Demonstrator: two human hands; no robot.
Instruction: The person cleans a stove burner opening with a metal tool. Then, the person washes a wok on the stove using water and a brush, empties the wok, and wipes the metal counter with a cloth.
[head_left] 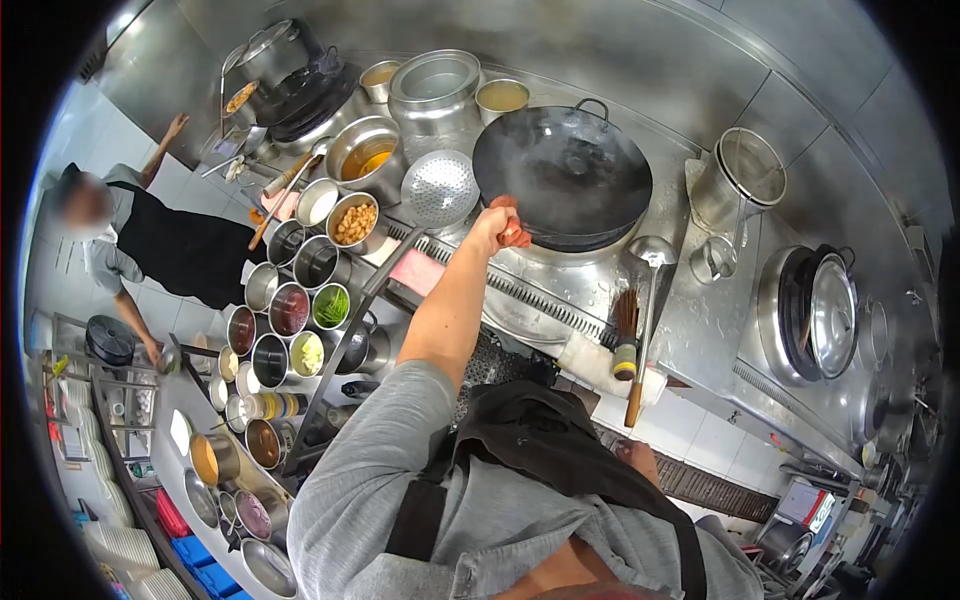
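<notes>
My left hand [488, 226] reaches forward to the near left rim of a large black wok [590, 190]. It is closed on a red cloth [514, 232] pressed at the wok's edge; whether a wok handle lies under the cloth is hidden. Thin steam hangs over the dark wok, which looks to have no food in it. My right hand [638, 460] is low by my side, below the wooden end of a ladle [640, 345] and apart from it. Its fingers are too small and shadowed to make out. Beside the ladle lies a bamboo wok brush [626, 335].
Left of the wok are a perforated strainer [440, 188], a pot of orange liquid [366, 150] and several steel ingredient tins [330, 305]. A strainer pot [745, 170] and a lidded wok [832, 315] stand right. A co-worker in a black apron [190, 245] is at far left.
</notes>
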